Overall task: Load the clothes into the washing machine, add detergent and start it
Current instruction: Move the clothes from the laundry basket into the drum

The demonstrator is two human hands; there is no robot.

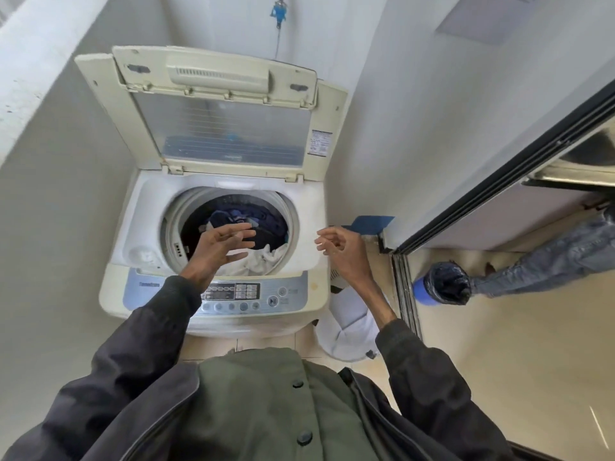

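My left hand (222, 249) spread wide, empty; clothes (268, 227) in washing machine (312, 207) beneath it. My right hand (339, 249) loosely curled, empty. Control panel (283, 296) lettering unreadable.

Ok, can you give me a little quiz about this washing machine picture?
1. True or false: the washing machine's lid is shut.
2. Where is the left hand? A) over the drum B) on the control panel C) on the floor
3. Fill in: the clothes in the drum are dark blue and ____.
Key: 1 false, it stands open. 2 A. 3 white.
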